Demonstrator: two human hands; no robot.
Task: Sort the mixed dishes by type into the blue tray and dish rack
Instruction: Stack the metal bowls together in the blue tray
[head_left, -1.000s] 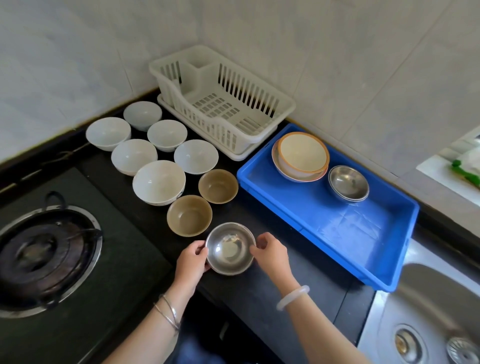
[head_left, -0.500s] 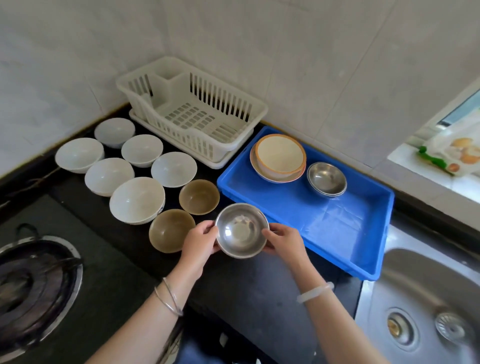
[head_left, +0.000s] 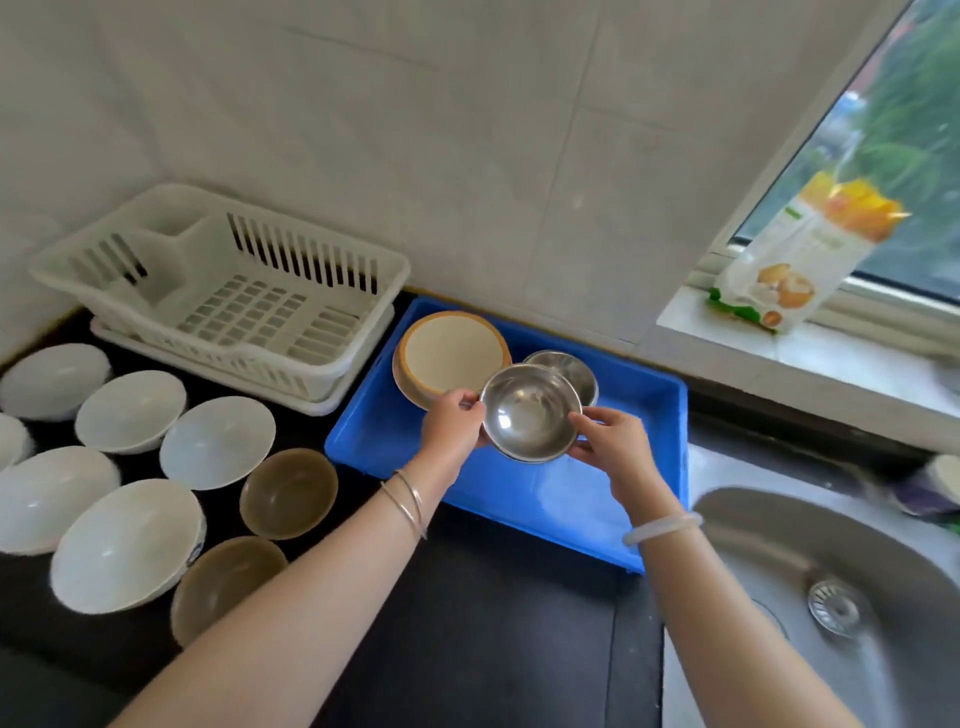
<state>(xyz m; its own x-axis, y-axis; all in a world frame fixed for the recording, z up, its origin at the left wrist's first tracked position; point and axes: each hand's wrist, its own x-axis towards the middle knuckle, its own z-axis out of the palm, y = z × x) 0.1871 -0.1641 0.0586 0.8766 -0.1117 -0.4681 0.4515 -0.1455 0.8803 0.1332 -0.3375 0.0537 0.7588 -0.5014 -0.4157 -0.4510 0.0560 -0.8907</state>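
A steel bowl (head_left: 527, 413) hangs above the blue tray (head_left: 550, 499), held at its rim by my left hand (head_left: 451, 425) and my right hand (head_left: 608, 441). Just behind it in the tray rests another steel bowl (head_left: 574, 366), partly hidden, and a stack of cream, orange-rimmed plates (head_left: 451, 353). The white dish rack (head_left: 228, 296) stands to the left of the tray with nothing in it. On the black counter at the left lie several white bowls (head_left: 127, 540) and two brown bowls (head_left: 288, 491).
A steel sink (head_left: 831, 597) lies to the right of the tray. On the windowsill at the upper right stands a yellow and white bag (head_left: 795, 265). The tiled wall runs behind rack and tray.
Both hands have lifted the steel bowl off the counter and carried it right and away, over the blue tray near the other steel bowl. The view has swung right.
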